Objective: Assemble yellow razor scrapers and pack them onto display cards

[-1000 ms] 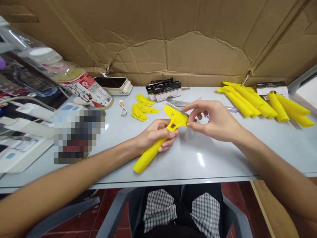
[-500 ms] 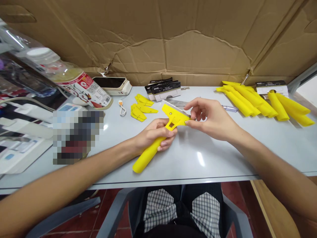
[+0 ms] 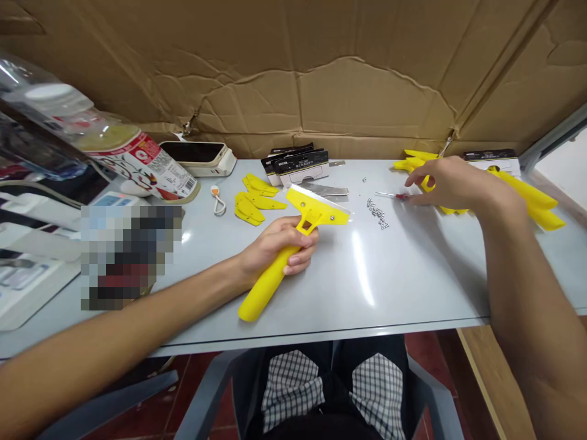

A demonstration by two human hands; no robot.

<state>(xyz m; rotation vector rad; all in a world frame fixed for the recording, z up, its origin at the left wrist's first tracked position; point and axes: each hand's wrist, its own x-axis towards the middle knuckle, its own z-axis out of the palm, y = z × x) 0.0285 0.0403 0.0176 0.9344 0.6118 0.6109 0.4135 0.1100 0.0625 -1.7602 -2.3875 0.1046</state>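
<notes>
Right hand [image 3: 452,183]: is reaching over the screwdriver [image 3: 402,196], having moved away from the head of the scraper [image 3: 268,282] since the earlier frame.
Table [image 3: 330,299]: its front edge is running just below the scraper's lower end; cardboard [image 3: 257,91] is bounding the rear; bare surface is stretching rightward from the scraper.
Scraper: is slanting, head uppermost, well apart from the right hand, to its left.
Screws [image 3: 377,212]: are lying between both, just beside the screwdriver's tip.
Left hand [image 3: 279,247]: is wrapping its fingers firmly round the scraper's handle.
Right fingers [image 3: 415,175]: forefinger and thumb are standing apart at the screwdriver; contact cannot be told.
</notes>
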